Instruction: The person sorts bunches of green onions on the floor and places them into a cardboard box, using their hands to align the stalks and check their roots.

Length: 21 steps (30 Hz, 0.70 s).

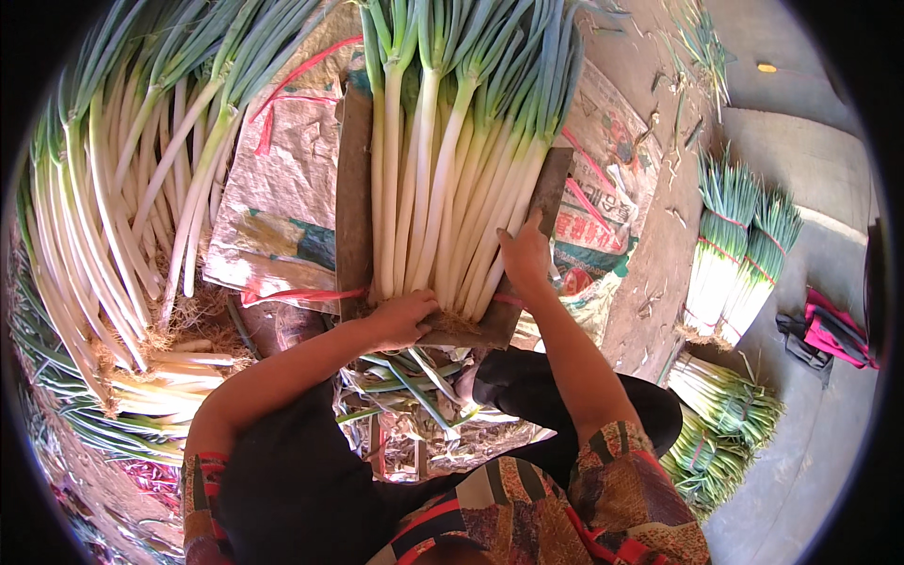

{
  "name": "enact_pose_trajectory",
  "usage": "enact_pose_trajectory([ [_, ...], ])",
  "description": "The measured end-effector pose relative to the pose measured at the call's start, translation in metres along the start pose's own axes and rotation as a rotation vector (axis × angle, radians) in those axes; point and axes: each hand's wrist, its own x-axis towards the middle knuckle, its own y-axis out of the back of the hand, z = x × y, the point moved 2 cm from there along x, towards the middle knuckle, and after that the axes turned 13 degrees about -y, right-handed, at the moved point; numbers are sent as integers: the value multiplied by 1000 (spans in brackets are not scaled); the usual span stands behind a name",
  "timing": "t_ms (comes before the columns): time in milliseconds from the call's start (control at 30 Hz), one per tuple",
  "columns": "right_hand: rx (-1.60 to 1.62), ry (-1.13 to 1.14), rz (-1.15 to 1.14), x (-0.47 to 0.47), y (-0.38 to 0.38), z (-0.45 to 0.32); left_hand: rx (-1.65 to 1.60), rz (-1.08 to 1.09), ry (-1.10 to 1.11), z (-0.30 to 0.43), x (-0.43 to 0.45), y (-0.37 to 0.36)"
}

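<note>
A layer of long leeks (pixel 452 183) lies in a dark, shallow trough (pixel 355 205) before me, green leaves pointing away and rooted white ends towards me. My left hand (pixel 402 319) rests at the root ends near the trough's front left; its curled fingers touch the stalks, but whether they grip one is hidden. At the right side, my right hand (pixel 528 256) lies against the trough's wall. Its thumb is near the outermost white stalk and a finger points along the wall. A pink-red tie strip (pixel 304 295) runs out from under the trough on the left.
Loose leeks (pixel 134 191) are heaped at the left. Woven sacks (pixel 282 191) lie around the trough. To the right stand tied leek bundles (pixel 724 261), with more bundles (pixel 727 395) lower down and pink-and-black cloth (pixel 833 328). Leaf scraps (pixel 402 381) lie between my legs.
</note>
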Motion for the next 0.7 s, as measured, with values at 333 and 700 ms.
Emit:
enact_pose_trajectory([
  [333, 263, 160, -81, 25, -51, -115, -5, 228, -86, 5, -7, 12],
  [700, 773, 29, 15, 51, 20, -83, 462, 474, 92, 17, -11, 59],
])
